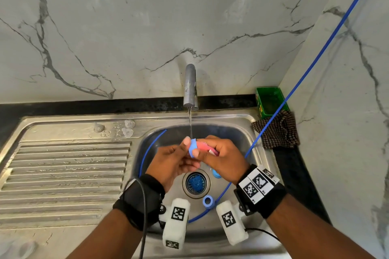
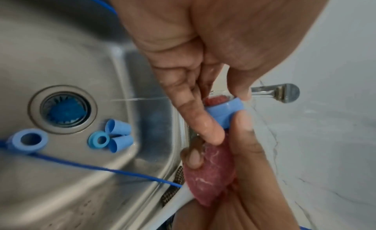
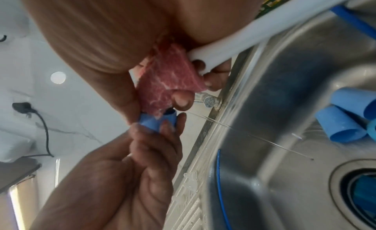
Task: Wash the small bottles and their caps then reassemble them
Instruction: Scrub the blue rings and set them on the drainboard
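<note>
Left hand [image 1: 174, 164] pinching blue cap [image 1: 193, 147] under tap stream. Right hand [image 1: 221, 159] gripping pink sponge [image 1: 205, 145], pressed into cap.

Both bare forearms wear black wrist straps [image 1: 141, 202] carrying white camera blocks [image 1: 176, 223] with black square-patterned tags; thin black cables [image 1: 144, 216] trail off.

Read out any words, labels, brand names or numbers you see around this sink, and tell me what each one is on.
No text here can be read.
Green box by the wall: printed label on its side, too blurred to read.
Wrist tags: black and white square code patterns with tiny characters beside them, too small to read.
White camera housings: code patterns only, no words.
Sink rim near the tap: faint stamped marks, illegible.
Blue cap in the hands: no print visible.
</note>
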